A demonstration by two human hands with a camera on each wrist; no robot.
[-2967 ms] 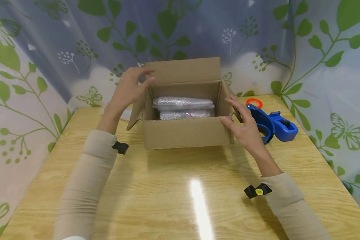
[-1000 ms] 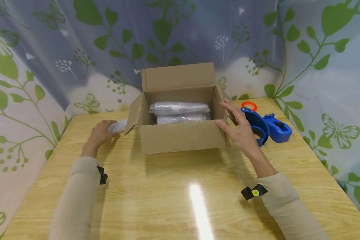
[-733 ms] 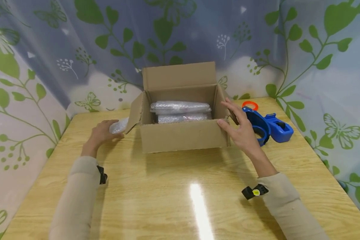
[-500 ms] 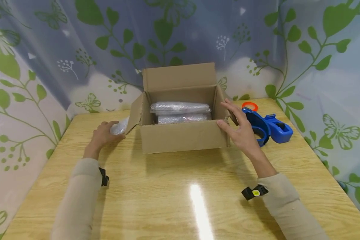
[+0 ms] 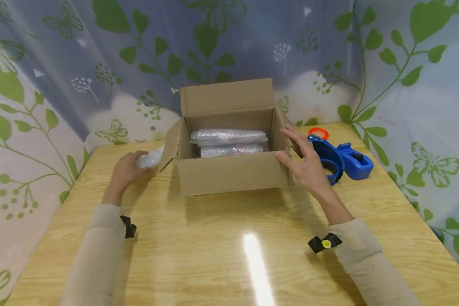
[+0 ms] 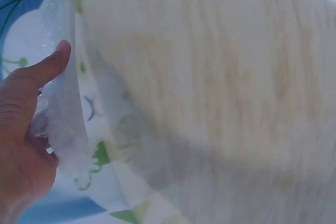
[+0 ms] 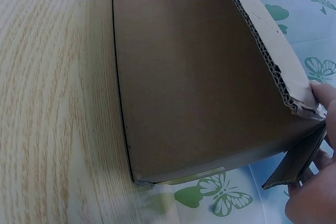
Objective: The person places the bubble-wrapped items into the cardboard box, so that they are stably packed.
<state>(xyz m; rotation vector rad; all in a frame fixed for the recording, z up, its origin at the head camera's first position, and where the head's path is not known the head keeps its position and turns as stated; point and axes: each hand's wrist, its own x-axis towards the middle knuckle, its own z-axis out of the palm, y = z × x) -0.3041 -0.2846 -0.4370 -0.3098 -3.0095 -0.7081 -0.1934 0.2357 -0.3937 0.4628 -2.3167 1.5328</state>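
In the head view an open cardboard box [image 5: 235, 176] stands mid-table, with bubble-wrapped packages [image 5: 229, 137] stacked inside. Left of it, my left hand [image 5: 128, 172] holds another bubble-wrapped package [image 5: 151, 158], partly hidden behind the box's left flap. The left wrist view shows this package [image 6: 68, 124] upright between the thumb and the fingers, whose tips are hidden. My right hand [image 5: 310, 168] grips the box's front right corner, thumb on the front wall's top edge and fingers over the right flap. In the right wrist view, that hand [image 7: 315, 198] is at the corner beside the folded-out flap [image 7: 296, 163].
Right of the box lie a blue tape dispenser [image 5: 355, 163], another blue holder with a round opening [image 5: 330, 157] and an orange ring [image 5: 318, 133]. A leaf-patterned curtain [image 5: 229, 46] hangs behind and beside the wooden table [image 5: 199, 250].
My left hand has come down from the box's left flap to the package on the table and taken hold of it. The package has shifted slightly left. My right hand stays at the box corner.
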